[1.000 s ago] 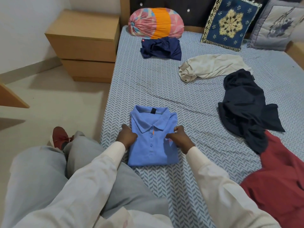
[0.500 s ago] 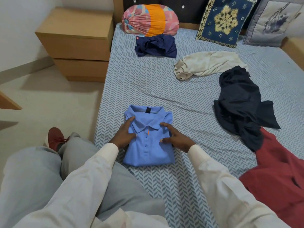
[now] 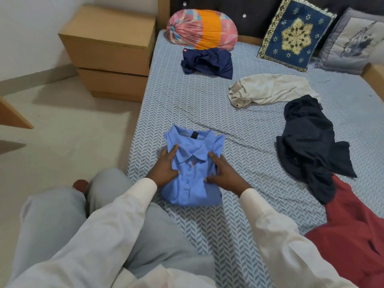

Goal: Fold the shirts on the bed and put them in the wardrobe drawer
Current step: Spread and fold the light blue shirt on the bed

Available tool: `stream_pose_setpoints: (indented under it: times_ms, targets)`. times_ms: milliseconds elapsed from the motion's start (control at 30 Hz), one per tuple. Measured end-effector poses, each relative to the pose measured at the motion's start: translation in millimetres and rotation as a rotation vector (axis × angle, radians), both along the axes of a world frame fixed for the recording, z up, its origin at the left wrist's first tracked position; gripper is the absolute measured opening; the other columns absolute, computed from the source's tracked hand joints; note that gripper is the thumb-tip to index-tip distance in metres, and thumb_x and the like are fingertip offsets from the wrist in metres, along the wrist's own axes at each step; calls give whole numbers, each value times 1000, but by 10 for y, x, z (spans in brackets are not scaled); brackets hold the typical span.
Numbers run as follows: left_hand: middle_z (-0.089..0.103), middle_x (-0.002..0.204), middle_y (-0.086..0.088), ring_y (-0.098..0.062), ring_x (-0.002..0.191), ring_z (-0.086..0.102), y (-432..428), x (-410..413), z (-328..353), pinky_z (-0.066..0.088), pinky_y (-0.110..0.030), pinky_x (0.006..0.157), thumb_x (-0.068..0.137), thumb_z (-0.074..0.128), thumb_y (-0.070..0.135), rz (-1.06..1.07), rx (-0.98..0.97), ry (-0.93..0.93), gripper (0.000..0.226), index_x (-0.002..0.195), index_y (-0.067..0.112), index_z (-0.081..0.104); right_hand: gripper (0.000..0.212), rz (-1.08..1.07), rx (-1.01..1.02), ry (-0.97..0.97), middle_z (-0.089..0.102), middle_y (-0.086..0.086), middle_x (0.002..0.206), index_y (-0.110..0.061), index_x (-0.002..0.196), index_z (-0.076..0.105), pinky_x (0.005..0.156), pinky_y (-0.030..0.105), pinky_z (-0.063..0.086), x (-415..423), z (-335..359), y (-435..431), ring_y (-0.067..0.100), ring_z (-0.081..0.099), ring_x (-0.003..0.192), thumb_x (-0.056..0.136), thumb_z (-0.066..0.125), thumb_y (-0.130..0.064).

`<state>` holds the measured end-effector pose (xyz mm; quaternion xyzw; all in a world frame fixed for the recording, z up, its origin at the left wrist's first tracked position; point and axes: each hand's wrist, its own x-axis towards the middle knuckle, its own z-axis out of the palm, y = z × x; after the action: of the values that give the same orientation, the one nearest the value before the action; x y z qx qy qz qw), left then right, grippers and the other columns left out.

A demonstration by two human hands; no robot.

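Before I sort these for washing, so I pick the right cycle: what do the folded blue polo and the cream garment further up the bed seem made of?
Blue polo: a matte knit, likely cotton or a blend; soft collar, buttoned placket, no sheen. Cream garment: thin, soft, matte cloth, perhaps cotton jersey; it slumps in loose rounded folds. Exact fibre cannot be told.

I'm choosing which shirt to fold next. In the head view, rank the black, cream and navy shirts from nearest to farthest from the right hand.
1. black shirt, crumpled just right of the right hand.
2. cream shirt, farther up the bed, right of centre.
3. navy shirt, at the far end, against the bolster.
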<state>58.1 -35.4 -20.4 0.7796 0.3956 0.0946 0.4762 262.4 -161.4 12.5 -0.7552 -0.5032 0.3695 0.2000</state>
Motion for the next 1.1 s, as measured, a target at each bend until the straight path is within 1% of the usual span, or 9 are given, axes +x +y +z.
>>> stream_pose_setpoints:
  times_ms: [67, 200, 333, 467, 600, 800, 900, 1000, 1100]
  targets:
    - [5, 160, -9, -27, 147, 19, 114, -101, 64, 33, -29, 101, 87, 66, 4, 0, 26, -19, 97, 156, 23, 2, 96, 34, 30, -23, 11, 1, 162, -23, 157, 11, 108, 41, 40, -67, 98, 135, 24, 26, 145, 85, 75, -20]
    - [0, 161, -6, -25, 147, 20, 510, -404, 145, 35, -25, 96, 85, 70, 7, -20, 3, -29, 102, 156, 24, -1, 97, 100, 68, -77, 14, 4, 162, -21, 157, 13, 107, 33, 36, -268, 248, 565, 22, 26, 145, 84, 77, -18]
    - [-5, 161, -1, -22, 146, 22, 989, -859, 247, 40, -28, 99, 84, 68, 7, -13, -43, -18, 104, 156, 29, -4, 97, 183, 52, -130, 15, 6, 161, -18, 157, 13, 100, 24, 33, -598, 349, 1141, 22, 29, 143, 84, 76, -11]
    - [-5, 161, 2, -22, 143, 30, 1333, -1406, 544, 40, -25, 96, 84, 64, 6, 24, -71, -10, 102, 156, 33, -4, 96, 250, 43, -155, 16, 12, 159, -14, 156, 15, 106, 26, 29, -1045, 619, 1627, 27, 27, 144, 82, 77, -9]
    - [-2, 160, 10, -16, 142, 30, 1508, -2000, 1140, 38, -22, 95, 86, 58, 2, 97, -105, -9, 98, 154, 37, -3, 95, 265, 61, -135, 22, 12, 157, -16, 155, 20, 106, 26, 28, -1587, 1109, 1980, 26, 31, 143, 80, 78, -5]
    - [3, 158, 7, -24, 135, 39, 1564, -2744, 2375, 45, -38, 99, 86, 55, 1, 229, -54, 51, 96, 154, 39, -1, 86, 324, 103, -126, 25, 8, 158, -18, 155, 23, 97, 18, 30, -2389, 2254, 2371, 24, 37, 139, 83, 68, -1]
    - [6, 158, 8, -24, 132, 43, 1581, -3047, 3067, 46, -39, 98, 87, 54, 0, 304, -48, 66, 94, 154, 39, 0, 83, 371, 127, -104, 24, 5, 159, -19, 154, 26, 96, 16, 31, -2704, 2908, 2559, 22, 38, 140, 83, 65, 0]
    - [9, 156, 7, -26, 126, 48, 1595, -3323, 3602, 48, -41, 94, 88, 51, -1, 377, -8, 80, 94, 154, 40, 0, 82, 414, 157, -63, 22, 2, 160, -19, 154, 27, 102, 21, 33, -2995, 3418, 2705, 21, 34, 142, 83, 63, 1]
    - [7, 158, 8, -28, 126, 48, 1620, -3583, 4008, 49, -43, 93, 89, 50, 0, 456, 36, 94, 92, 154, 41, 0, 78, 460, 201, -42, 23, 1, 159, -20, 153, 29, 107, 30, 35, -3270, 3778, 2866, 21, 32, 143, 84, 58, 1]
